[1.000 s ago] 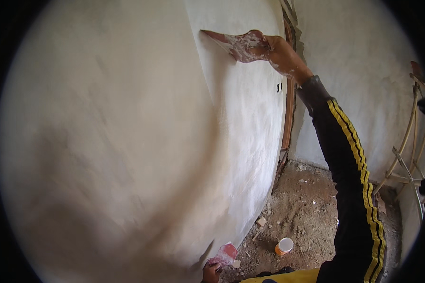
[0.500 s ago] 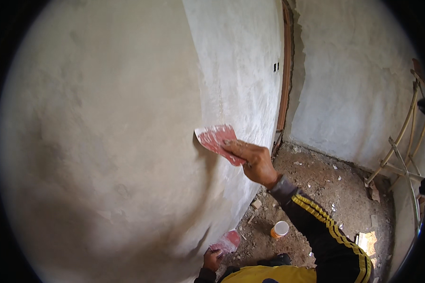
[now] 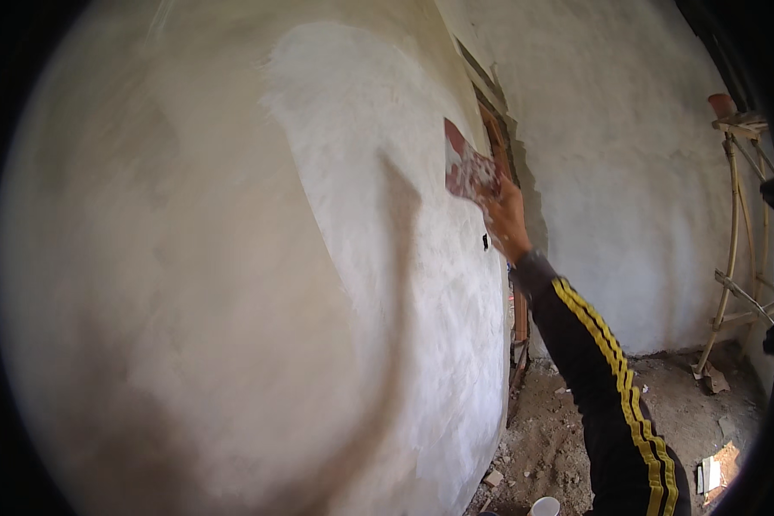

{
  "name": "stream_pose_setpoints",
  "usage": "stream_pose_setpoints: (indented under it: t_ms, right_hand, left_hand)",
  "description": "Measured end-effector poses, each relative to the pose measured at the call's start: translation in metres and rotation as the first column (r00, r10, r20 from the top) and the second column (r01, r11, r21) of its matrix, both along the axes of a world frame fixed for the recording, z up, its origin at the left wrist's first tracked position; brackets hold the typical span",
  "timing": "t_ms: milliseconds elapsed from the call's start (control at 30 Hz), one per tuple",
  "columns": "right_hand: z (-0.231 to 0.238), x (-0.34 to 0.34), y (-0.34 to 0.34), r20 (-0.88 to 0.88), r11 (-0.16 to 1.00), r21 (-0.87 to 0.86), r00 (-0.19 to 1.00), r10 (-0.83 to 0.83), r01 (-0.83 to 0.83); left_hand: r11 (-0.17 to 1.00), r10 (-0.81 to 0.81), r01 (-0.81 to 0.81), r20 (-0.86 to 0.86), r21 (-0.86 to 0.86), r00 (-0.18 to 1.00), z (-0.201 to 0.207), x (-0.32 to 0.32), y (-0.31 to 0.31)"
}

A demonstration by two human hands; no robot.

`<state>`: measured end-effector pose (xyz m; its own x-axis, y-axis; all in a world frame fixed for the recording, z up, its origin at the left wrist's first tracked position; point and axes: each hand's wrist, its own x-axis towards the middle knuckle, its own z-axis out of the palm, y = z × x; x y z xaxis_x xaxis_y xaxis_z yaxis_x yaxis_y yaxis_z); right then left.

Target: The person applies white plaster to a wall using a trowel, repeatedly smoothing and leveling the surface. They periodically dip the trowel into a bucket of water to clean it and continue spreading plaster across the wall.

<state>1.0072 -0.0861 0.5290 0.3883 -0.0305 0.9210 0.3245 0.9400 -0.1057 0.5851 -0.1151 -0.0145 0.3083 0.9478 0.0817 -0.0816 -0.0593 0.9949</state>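
My right hand (image 3: 509, 220) is raised at the end of an outstretched arm and grips a red putty scraper (image 3: 470, 169) smeared with white paste. Its broad blade edge points up and left, in front of the wall (image 3: 361, 172); whether it touches the surface I cannot tell. A whitish coat covers the right part of this wall, while the left part is bare beige-grey plaster. The arm's shadow falls across the coated area. My left hand is out of the picture.
A wooden door frame (image 3: 521, 314) stands beyond the wall's right edge. Farther right is a bamboo scaffold (image 3: 733, 224) with a reddish container (image 3: 721, 106) on top. A white-topped tub (image 3: 545, 507) sits on the rubble-strewn dirt floor (image 3: 542, 421).
My right hand has risen up and to the right with the scraper. The view has tilted upward, and my left hand with its second reddish scraper has left the picture.
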Motion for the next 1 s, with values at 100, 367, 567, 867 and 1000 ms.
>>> stream_pose_setpoints:
  t_ms: [100,367,567,867,1000]
  right_hand:
    - [0.077,0.004,0.013,0.017,0.894,-0.044,0.895,-0.446,0.447]
    - [0.172,-0.067,0.105,0.252,0.767,0.174,0.725,-0.641,0.617]
    - [0.071,-0.066,0.150,0.469,0.809,0.253,0.665,-0.582,0.530]
    - [0.133,0.068,0.218,0.157,0.970,-0.148,0.973,-0.168,0.191]
    - [0.159,0.090,0.244,0.424,0.913,0.321,0.824,-0.377,0.252]
  left_hand:
    - [1.000,0.003,-0.003,-0.002,0.004,1.000,0.025,0.014,0.012]
    - [0.998,0.014,-0.014,0.007,0.057,1.000,0.040,0.025,0.076]
    - [0.998,0.008,-0.009,0.008,0.060,1.000,0.033,0.030,0.106]
    - [0.996,-0.006,0.005,0.008,0.086,1.000,0.008,0.038,0.130]
    - [0.993,0.003,-0.006,0.027,0.115,1.000,-0.041,0.040,0.118]
